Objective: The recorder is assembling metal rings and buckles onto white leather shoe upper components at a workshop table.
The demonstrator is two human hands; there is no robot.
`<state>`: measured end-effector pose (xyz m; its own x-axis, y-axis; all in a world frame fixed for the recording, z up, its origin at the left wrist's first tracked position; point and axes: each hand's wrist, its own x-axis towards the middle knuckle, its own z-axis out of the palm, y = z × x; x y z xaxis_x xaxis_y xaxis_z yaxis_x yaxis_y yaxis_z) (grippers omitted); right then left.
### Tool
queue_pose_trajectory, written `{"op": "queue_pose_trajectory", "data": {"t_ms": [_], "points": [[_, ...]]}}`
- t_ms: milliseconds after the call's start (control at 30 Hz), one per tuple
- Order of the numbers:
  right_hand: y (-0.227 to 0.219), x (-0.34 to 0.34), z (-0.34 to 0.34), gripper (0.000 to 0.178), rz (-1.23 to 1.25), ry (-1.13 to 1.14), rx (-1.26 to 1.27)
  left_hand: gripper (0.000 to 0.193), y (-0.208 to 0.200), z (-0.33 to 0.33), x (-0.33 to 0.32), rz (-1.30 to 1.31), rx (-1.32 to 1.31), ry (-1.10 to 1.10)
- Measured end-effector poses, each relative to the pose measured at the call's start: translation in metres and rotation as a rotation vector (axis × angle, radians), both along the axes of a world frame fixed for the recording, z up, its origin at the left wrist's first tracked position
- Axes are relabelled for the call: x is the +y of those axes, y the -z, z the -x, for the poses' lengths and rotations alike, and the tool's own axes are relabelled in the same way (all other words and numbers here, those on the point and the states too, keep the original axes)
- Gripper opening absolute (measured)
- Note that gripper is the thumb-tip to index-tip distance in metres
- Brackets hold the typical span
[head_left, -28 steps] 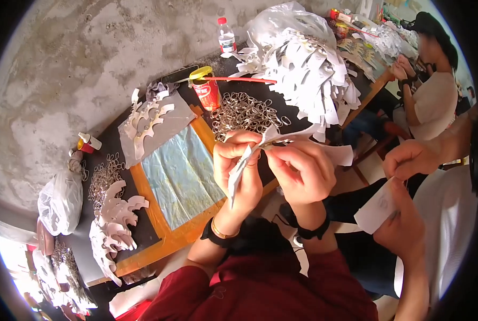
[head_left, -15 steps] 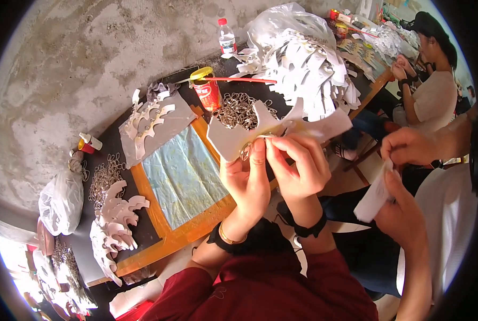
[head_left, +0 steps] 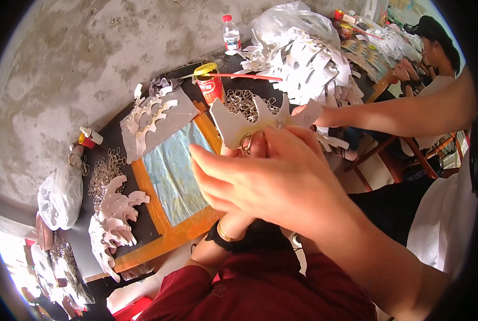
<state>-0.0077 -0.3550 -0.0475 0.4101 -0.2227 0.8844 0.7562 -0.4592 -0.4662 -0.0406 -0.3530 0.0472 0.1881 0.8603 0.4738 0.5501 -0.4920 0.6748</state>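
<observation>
A white cut-out strip with pointed, scalloped edges (head_left: 233, 120) is held up in front of me, its inner edge yellowish. My left hand (head_left: 257, 145) is closed on the strip's lower edge, its thumb by a small metal ring (head_left: 246, 143). Across it lies a co-worker's hand (head_left: 266, 179), fingers spread to the left, hiding most of my left hand. My right hand is almost wholly covered by that hand and arm, so its grip cannot be made out. The co-worker's other hand (head_left: 316, 115) is at the strip's right end.
Metal rings (head_left: 244, 104) heap beside a red can with yellow lid (head_left: 209, 85). Behind lie a large pile of white pieces (head_left: 308, 64) and a bottle (head_left: 231, 35). A blue sheet (head_left: 177, 174) is framed by orange tape. More cut pieces (head_left: 116, 214) and a plastic bag (head_left: 61, 200) sit left.
The co-worker's arms have reached in from the right, one hand over my hands and the other to the strip's right end. The small white piece the co-worker held is no longer visible there.
</observation>
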Motion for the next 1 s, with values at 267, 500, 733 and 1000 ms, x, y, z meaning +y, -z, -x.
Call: {"op": "queue_pose_trajectory", "data": {"t_ms": [267, 500, 733, 1000], "points": [[-0.003, 0.005, -0.005, 0.021, -0.036, 0.048, -0.084, 0.03, -0.017, 0.004, 0.072, 0.325, 0.126, 0.605], [0.005, -0.003, -0.008, 0.019, -0.069, 0.034, 0.007, 0.026, -0.002, -0.012, 0.07, 0.38, 0.1, 0.881], [-0.013, -0.006, -0.016, 0.01, -0.088, -0.119, 0.199, 0.023, -0.002, -0.022, 0.052, 0.077, 0.055, 0.76], [0.066, -0.006, 0.002, 0.021, -0.248, -0.116, 0.195, 0.013, 0.077, -0.03, 0.083, 0.651, -0.66, 1.416]]}}
